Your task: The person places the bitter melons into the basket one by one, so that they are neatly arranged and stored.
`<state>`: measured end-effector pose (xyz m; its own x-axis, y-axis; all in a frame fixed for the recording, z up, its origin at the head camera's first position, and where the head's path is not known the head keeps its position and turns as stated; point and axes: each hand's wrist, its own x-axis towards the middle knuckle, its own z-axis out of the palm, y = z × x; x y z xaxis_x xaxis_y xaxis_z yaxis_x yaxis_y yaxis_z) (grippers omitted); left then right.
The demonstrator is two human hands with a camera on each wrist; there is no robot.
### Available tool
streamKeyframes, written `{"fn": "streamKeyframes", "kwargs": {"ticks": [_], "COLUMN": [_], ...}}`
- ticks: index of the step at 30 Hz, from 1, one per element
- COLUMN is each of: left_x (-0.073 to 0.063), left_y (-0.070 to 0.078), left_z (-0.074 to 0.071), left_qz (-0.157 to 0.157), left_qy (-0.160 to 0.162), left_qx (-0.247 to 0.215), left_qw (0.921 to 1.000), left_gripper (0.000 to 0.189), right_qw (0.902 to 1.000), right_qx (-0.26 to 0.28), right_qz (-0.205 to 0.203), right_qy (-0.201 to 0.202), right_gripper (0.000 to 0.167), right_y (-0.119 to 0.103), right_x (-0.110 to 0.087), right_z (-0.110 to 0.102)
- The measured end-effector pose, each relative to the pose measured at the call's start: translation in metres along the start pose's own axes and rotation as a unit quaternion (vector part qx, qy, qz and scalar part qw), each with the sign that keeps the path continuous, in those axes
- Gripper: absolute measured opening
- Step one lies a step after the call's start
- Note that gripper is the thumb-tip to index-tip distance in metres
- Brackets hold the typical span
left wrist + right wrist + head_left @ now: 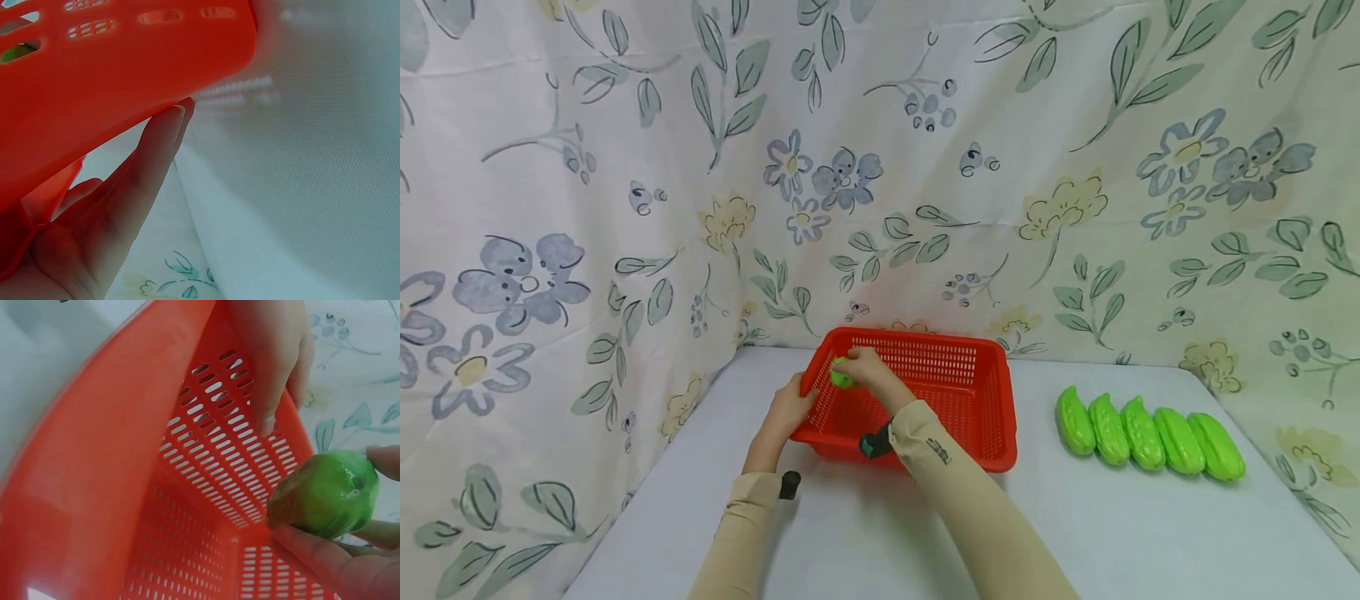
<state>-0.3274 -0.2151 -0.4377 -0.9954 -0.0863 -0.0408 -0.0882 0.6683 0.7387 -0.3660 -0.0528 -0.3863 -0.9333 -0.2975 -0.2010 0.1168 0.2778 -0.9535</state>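
Note:
A red plastic basket [1006, 392] with slotted walls stands on the table. My left hand [790, 408] grips its left rim; in the right wrist view the fingers [270, 394] hook over the edge to the inside, and in the left wrist view a digit [159, 140] lies against the outer wall. Above the basket's left part, my right hand [874, 373] holds a bright green toy bitter melon [334, 494] between thumb and fingers. In the right wrist view the melon is seen end-on, near the slotted wall.
Several similar green bitter melons [1146, 437] lie side by side in a row on the white table [1060, 533], right of the basket. A floral curtain [880, 167] hangs behind and at both sides of the table.

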Motion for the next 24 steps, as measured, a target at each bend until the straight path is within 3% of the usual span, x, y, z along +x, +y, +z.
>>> {"fn": "streamKeyframes", "kwargs": {"ticks": [8,12,16,24], "left_x": [0.002,0.003,0.004,0.004], "left_y": [-0.001,-0.003,-0.004,-0.007], "left_z": [0.001,0.002,0.002,0.002], "left_qz": [-0.001,-0.007,0.009,0.025], "left_qy": [0.0,0.002,0.009,0.018], "left_qx": [-0.002,-0.005,0.0,0.01], "left_qw": [1.0,1.0,0.9999,0.9995], "left_gripper": [0.051,0.052,0.05,0.049], "right_qw": [0.9988,0.9979,0.9972,0.9954], "right_qx": [-0.023,-0.03,-0.035,0.005], "right_qz": [0.042,0.058,0.065,0.083], "right_qy": [0.004,0.0,-0.006,-0.048], "right_gripper": [0.065,0.051,0.034,0.035], "right_y": [0.004,0.007,0.01,0.013], "right_x": [0.003,0.004,0.003,0.002], "right_z": [-0.003,-0.003,-0.003,-0.005]}}
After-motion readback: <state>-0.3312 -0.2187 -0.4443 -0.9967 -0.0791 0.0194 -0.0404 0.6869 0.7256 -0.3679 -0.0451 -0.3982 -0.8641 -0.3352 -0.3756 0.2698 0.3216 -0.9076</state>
